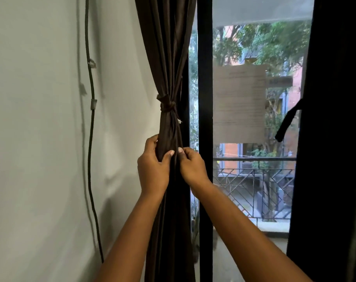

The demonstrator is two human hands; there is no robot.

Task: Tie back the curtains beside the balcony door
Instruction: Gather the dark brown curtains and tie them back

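A dark brown curtain (169, 64) hangs left of the balcony door, gathered into a narrow bundle. A matching fabric tie (166, 104) is knotted around it at mid height. Below the knot my left hand (153, 169) grips the bundle from the left, thumb across the front. My right hand (191, 165) pinches the folds at the bundle's right edge. A second dark curtain (333, 139) hangs at the far right, with a loose tie strap (287, 124) dangling from its left edge.
The black door frame (205, 119) stands just right of my hands. A paper sheet (239, 102) is stuck on the glass. A black cable (91, 139) runs down the white wall on the left. Outside is a balcony railing (254, 176).
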